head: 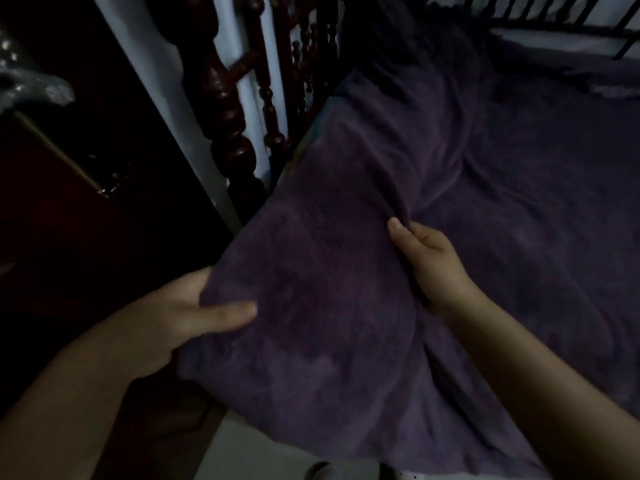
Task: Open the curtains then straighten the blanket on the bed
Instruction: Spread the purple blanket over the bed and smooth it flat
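A dark purple plush blanket (pixel 346 323) covers the bed and hangs over its near corner. My left hand (pixel 187 317) grips the blanket's left edge, thumb on top and fingers underneath. My right hand (pixel 429 261) pinches a fold of the same blanket further right, pulling a ridge up that runs toward the headboard. The blanket lies wrinkled across the mattress to the right. No curtains are in view.
A dark turned-wood bed frame (pixel 228 109) with spindles stands at the upper left. Beside it is a dark cabinet or door (pixel 69 202). A black metal railing (pixel 554 15) runs along the far side. Pale floor (pixel 256 455) shows below the blanket.
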The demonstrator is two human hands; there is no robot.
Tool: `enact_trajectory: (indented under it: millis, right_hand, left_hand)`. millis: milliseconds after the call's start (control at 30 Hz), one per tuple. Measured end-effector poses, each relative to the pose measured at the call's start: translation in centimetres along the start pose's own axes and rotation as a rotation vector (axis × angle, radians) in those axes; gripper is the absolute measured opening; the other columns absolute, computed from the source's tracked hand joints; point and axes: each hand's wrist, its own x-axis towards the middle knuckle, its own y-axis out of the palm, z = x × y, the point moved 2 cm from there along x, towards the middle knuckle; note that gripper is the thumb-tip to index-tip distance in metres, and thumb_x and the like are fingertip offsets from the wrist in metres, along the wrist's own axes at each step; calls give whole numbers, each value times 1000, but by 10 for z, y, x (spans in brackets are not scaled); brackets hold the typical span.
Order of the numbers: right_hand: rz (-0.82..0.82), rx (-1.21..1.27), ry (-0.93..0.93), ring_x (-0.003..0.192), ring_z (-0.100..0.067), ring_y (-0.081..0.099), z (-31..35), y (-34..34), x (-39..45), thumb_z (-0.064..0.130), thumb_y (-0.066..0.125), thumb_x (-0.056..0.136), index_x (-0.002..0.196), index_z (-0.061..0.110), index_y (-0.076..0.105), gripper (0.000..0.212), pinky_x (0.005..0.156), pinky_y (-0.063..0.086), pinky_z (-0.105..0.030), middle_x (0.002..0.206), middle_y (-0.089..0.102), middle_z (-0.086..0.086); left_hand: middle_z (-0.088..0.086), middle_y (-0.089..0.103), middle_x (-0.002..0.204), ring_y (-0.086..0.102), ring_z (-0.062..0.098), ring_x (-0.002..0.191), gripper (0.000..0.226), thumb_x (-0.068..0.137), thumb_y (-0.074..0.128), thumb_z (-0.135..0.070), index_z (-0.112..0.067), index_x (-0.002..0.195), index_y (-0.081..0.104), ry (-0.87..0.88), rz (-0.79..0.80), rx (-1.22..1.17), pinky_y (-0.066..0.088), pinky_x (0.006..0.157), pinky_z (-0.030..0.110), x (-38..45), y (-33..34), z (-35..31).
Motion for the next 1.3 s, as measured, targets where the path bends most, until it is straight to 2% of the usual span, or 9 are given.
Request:
enact_trajectory:
  millis: [133,300,433,633,800,933,1067,1167,1300]
  right_hand:
    - [-147,26,49,68,-16,66,-30,-22,-18,22,49,91,61,15,67,36,70,57,-30,64,71,1]
    - [-364,192,10,70,-9,68,-27,-75,-35,20,46,93,57,18,65,41,71,58,-24,68,72,1]
    - [-472,315,-35,98,-19,68,1,-121,-36,28,49,90,84,11,73,29,82,57,-31,98,75,-7]
    - [-637,331,-117,71,-9,73,34,-179,-47,27,50,90,54,19,76,45,59,58,-21,67,77,5]
    - [-743,-83,8,84,-15,60,60,-203,-32,38,49,89,58,18,59,38,84,51,-32,75,62,6]
    - [-631,-133,9,88,-18,52,54,-175,-24,33,41,94,79,11,63,35,89,48,-31,105,65,-12]
    - [-443,-298,11,60,-12,46,30,-126,-22,24,36,98,91,-1,58,34,46,46,-7,83,56,-12]
    - [-71,-564,195,67,-18,50,-25,-85,-17,20,37,97,75,18,51,26,62,47,-28,80,49,-9]
    - [460,-1225,627,99,-17,47,-115,-64,-26,28,44,93,125,8,49,39,80,49,-30,109,47,-5]
  left_hand:
    - [7,68,110,62,5,93,47,65,75,10,-12,106,68,-501,458,378,49,80,12,23,5,97]
    - [16,44,141,43,27,128,56,84,61,-8,-3,136,38,-459,133,994,35,101,20,75,60,200]
    - [9,37,148,28,30,138,55,85,60,-26,-16,136,43,-94,-237,1016,23,113,40,123,80,177]
    - [1,41,145,41,7,118,54,86,57,-38,-38,133,31,-269,249,592,30,96,21,119,110,134]
    - [-23,71,93,67,-6,83,84,18,87,-57,-36,96,60,-406,495,179,52,76,10,46,132,62]
    - [-2,77,75,73,11,66,77,8,94,-33,-11,79,71,-466,348,58,57,55,17,26,97,29]
    - [6,77,81,72,18,74,62,56,82,-16,-3,113,62,-682,91,100,55,81,32,22,33,73]
    - [16,59,126,58,28,108,55,87,58,-23,-5,136,41,-1021,-4,505,40,102,44,13,0,141]
    - [12,42,142,53,25,116,43,96,41,-19,-10,138,37,-1023,25,1268,48,87,32,25,-21,195]
